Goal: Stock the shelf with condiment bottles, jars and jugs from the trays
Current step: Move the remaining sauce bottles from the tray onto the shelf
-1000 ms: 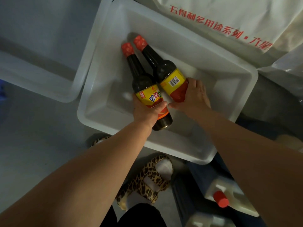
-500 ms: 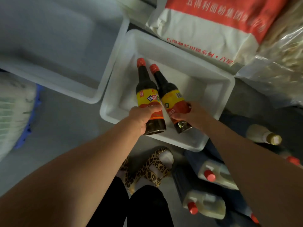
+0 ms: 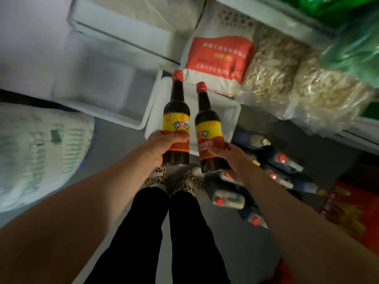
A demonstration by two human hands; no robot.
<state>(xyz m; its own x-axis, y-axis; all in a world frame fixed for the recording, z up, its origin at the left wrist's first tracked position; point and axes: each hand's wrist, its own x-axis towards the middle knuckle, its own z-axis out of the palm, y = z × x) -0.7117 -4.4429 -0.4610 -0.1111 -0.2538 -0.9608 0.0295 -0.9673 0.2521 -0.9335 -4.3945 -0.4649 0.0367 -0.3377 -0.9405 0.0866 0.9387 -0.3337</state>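
Bottles (image 3: 176,117), one in each hand (image 3: 159,147)

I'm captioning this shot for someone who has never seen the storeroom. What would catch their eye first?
Two dark sauce bottles with red caps and yellow labels, held side by side mid-frame: one in the left hand, the other in the right hand. Behind them lies a white tray on the floor; above it, a red-and-white flour bag sits beside bags of pale dried strips.
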